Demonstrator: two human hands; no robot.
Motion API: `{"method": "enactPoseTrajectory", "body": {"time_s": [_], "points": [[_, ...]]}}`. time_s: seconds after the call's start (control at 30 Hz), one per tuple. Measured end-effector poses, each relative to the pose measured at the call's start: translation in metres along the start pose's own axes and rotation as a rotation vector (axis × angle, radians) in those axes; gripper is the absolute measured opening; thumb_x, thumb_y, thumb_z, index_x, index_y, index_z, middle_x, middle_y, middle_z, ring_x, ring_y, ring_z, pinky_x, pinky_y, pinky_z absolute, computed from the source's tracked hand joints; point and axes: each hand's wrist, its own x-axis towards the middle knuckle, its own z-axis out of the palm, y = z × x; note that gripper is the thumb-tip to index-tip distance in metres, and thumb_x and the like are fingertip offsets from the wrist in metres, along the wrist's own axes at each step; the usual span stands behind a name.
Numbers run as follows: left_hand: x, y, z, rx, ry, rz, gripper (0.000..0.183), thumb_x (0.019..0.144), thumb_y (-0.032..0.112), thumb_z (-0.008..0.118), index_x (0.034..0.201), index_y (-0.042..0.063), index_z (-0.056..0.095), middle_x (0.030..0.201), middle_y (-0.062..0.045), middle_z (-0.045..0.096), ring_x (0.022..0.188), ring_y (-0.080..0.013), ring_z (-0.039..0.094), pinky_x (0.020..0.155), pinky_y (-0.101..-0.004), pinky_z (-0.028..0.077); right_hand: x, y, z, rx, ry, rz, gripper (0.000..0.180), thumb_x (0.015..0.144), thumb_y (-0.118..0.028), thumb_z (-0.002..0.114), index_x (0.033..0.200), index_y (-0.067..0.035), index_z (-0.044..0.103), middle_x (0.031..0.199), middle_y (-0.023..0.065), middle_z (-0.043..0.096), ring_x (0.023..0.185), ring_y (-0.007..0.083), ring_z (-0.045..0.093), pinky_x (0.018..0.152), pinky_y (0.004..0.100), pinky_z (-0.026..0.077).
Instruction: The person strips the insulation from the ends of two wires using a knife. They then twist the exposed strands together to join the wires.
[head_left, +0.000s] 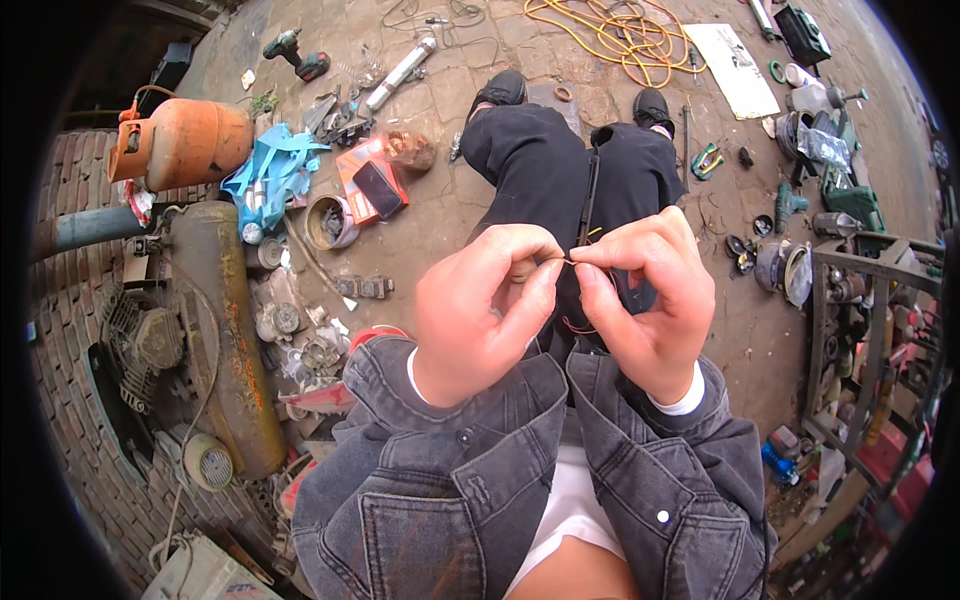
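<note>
Over my lap, my left hand (487, 307) and my right hand (649, 296) meet almost fingertip to fingertip. Between them runs a thin copper-coloured wire (570, 261), pinched by thumb and forefinger on each side. A reddish insulated wire (577, 328) loops below the right hand. A short yellow wire end (595, 232) sticks out just above the fingers. Behind the hands a dark, narrow strip or cable (589, 196) lies along my black trousers (536, 172). What the wires join to is hidden by my hands.
On the left lie an orange gas cylinder (199, 142), a rusty compressor tank (229, 337), a smartphone (377, 189) on a red box and a cordless drill (295, 56). Yellow cable (622, 37) coils ahead. Pliers (706, 161), a green drill (789, 206) and a metal rack (847, 255) stand right.
</note>
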Motion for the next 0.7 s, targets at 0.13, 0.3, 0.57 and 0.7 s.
{"method": "enactPoseTrajectory", "body": {"time_s": [0.13, 0.3, 0.57, 0.7], "points": [[0.000, 0.000, 0.000, 0.037, -0.006, 0.042, 0.013, 0.081, -0.006, 0.064, 0.093, -0.002, 0.063, 0.079, -0.003, 0.063, 0.063, -0.0046, 0.054, 0.057, -0.0194, 0.041, -0.002, -0.001, 0.005, -0.135, 0.070, -0.092, 0.026, 0.059, 0.005, 0.073, 0.080, -0.007, 0.064, 0.073, 0.0031, 0.059, 0.065, 0.0219, 0.051, 0.058, 0.0315, 0.041], [0.000, -0.006, 0.008, -0.028, 0.041, 0.184, 0.016, 0.078, -0.003, 0.071, 0.092, 0.002, 0.065, 0.071, -0.003, 0.063, 0.050, -0.0070, 0.052, 0.048, -0.0230, 0.041, -0.008, 0.000, 0.012, -0.238, 0.230, -0.195, 0.033, 0.056, 0.006, 0.073, 0.082, -0.010, 0.062, 0.071, 0.0018, 0.057, 0.061, 0.0213, 0.050, 0.056, 0.0323, 0.039], [-0.006, -0.005, 0.003, -0.085, -0.010, 0.117, 0.018, 0.080, -0.008, 0.067, 0.096, -0.004, 0.062, 0.089, -0.009, 0.066, 0.068, -0.0079, 0.059, 0.062, -0.0204, 0.047, -0.012, -0.001, 0.012, 0.007, 0.194, -0.108, 0.034, 0.056, 0.008, 0.073, 0.084, -0.008, 0.064, 0.073, 0.0043, 0.059, 0.061, 0.0201, 0.052, 0.053, 0.0306, 0.040], [-0.005, -0.010, 0.009, -0.154, 0.092, 0.173, 0.018, 0.077, -0.006, 0.070, 0.093, 0.000, 0.065, 0.072, -0.003, 0.063, 0.052, -0.0047, 0.047, 0.047, -0.0209, 0.037, -0.011, 0.000, 0.009, 0.037, 0.163, -0.132, 0.035, 0.055, 0.008, 0.074, 0.085, -0.007, 0.065, 0.073, 0.0043, 0.058, 0.061, 0.0201, 0.052, 0.052, 0.0300, 0.040]]}}
